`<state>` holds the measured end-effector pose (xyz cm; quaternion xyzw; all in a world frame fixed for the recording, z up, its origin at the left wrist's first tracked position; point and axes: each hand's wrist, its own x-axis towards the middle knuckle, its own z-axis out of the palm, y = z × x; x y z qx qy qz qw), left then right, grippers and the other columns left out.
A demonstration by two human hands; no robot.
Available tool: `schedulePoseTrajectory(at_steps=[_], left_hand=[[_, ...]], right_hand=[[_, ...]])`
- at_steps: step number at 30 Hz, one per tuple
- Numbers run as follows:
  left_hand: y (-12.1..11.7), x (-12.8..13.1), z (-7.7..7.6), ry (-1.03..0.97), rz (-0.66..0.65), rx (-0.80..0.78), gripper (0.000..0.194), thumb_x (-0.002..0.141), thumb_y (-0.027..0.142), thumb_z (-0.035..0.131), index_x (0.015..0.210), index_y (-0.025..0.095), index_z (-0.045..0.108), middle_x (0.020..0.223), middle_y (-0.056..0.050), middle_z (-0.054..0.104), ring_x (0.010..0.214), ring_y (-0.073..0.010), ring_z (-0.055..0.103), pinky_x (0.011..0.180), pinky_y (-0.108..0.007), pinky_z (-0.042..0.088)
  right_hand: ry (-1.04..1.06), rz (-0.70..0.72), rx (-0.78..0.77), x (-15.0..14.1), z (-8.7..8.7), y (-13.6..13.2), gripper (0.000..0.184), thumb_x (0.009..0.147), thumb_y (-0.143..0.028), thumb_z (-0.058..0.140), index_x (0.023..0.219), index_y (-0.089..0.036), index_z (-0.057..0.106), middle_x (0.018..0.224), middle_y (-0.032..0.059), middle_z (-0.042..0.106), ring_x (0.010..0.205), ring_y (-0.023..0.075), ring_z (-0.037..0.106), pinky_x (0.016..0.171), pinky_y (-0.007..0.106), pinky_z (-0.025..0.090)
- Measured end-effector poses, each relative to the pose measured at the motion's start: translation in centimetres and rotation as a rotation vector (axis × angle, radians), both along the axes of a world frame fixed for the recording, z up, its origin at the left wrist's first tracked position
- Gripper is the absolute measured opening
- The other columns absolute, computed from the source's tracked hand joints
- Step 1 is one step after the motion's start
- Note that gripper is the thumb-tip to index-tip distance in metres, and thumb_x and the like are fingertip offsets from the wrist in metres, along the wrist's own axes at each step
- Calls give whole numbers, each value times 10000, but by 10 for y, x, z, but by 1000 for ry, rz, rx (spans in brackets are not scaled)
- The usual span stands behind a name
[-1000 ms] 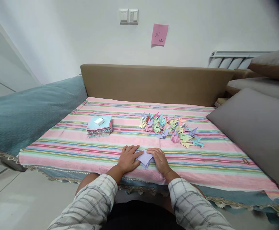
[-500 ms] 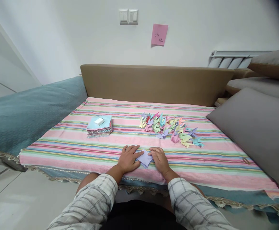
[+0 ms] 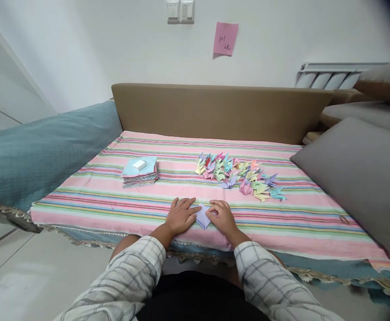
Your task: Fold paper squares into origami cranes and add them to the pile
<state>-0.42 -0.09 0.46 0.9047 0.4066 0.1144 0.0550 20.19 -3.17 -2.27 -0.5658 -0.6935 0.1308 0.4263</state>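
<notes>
A small folded sheet of lilac origami paper (image 3: 202,217) lies flat on the striped cloth, one corner pointing toward me. My left hand (image 3: 181,216) rests palm down at its left side, fingers spread, with the index finger and thumb on the paper's left edge. On the right edge, my right hand (image 3: 224,219) has its fingers curled and its thumb and fingertips pinched at the paper; the exact grip is partly hidden. Behind the hands lies a group of folded paper cranes (image 3: 228,171) in many colours.
To the left stands a stack of square paper (image 3: 139,174) with a small white block (image 3: 139,165) on top. The striped cloth (image 3: 81,196) covers the sofa seat. Grey cushions (image 3: 352,178) fill the right end, and a brown backrest (image 3: 215,111) stands behind. A small brown ring (image 3: 344,219) lies near the cushion.
My right hand has shifted slightly left over the paper, and its fingers have curled in at the right edge. My left hand stays in place. The view has tilted slightly down.
</notes>
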Motion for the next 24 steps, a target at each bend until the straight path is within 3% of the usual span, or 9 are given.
schedulePoseTrajectory(at_steps=[4, 8, 18, 24], left_hand=[[0, 1, -2, -21, 10, 22, 356, 898, 407, 398, 1231, 410, 525, 1410, 20, 426, 1243, -252, 388, 1055, -542, 197], [0, 1, -3, -18, 7, 27, 400, 840, 415, 503, 1240, 401, 520, 1416, 6, 418, 1244, -272, 384, 1053, -551, 198], [-1, 2, -5, -22, 10, 40, 469, 810, 399, 534, 1276, 384, 481, 1423, 2, 409, 1249, -276, 378, 1051, -554, 197], [-2, 2, -4, -19, 9, 34, 486, 813, 409, 523, 1294, 362, 465, 1428, -4, 403, 1249, -280, 375, 1055, -555, 186]], right_hand=[[-10, 9, 0, 1, -3, 0, 60, 712, -274, 662, 734, -219, 650, 1050, 84, 628, 1049, 251, 502, 930, 438, 391], [-24, 29, 4, 4, -5, -1, 99, 701, -271, 667, 783, -218, 656, 1092, 89, 612, 1073, 257, 486, 935, 442, 393], [-263, 106, -73, 2, 2, -7, 359, 716, -309, 647, 1074, -286, 656, 1342, 55, 473, 1212, 277, 398, 1000, 461, 310], [-307, 155, -107, 3, 5, -9, 321, 769, -332, 596, 1084, -337, 660, 1381, 33, 430, 1246, 274, 363, 1009, 466, 279]])
